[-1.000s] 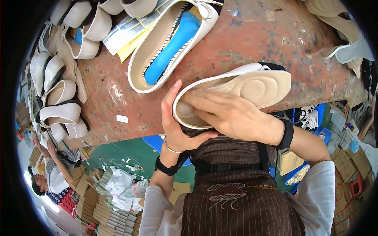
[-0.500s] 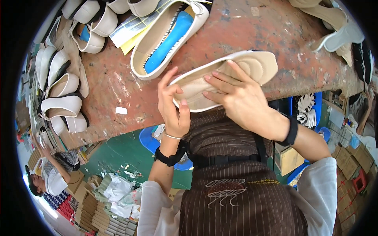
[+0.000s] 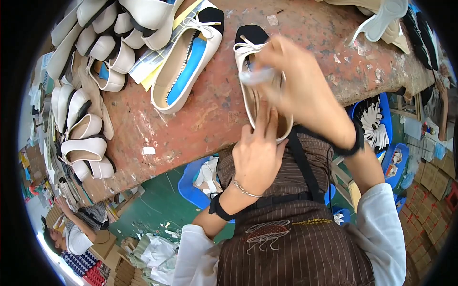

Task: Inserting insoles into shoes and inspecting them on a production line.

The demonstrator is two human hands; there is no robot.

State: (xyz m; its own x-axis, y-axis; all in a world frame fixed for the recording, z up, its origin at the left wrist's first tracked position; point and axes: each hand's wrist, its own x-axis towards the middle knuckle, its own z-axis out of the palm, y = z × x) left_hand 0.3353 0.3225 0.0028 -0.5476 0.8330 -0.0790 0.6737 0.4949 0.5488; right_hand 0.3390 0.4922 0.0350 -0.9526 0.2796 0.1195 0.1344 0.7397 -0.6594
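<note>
A cream ballet flat with a black toe and a white bow lies on the worn red-brown table, its toe pointing away from me. My left hand grips its heel end, with fingers down inside and the thumb along the outer edge. Over the front of its opening is my right hand, curled and blurred by motion. A pale greyish thing shows at its fingers, too smeared to name. To the left lies a matching ballet flat with a blue insert inside.
Many cream shoes are heaped along the table's left side, beside yellow and printed sheets. Pale insoles lie at the far right. Blue bins stand below the table edge. Another person is at lower left.
The shoe in my hands has turned from sideways to toe-away and rests on the table. My left hand has moved to its heel; my right hand has lifted off the padded insole toward the bow.
</note>
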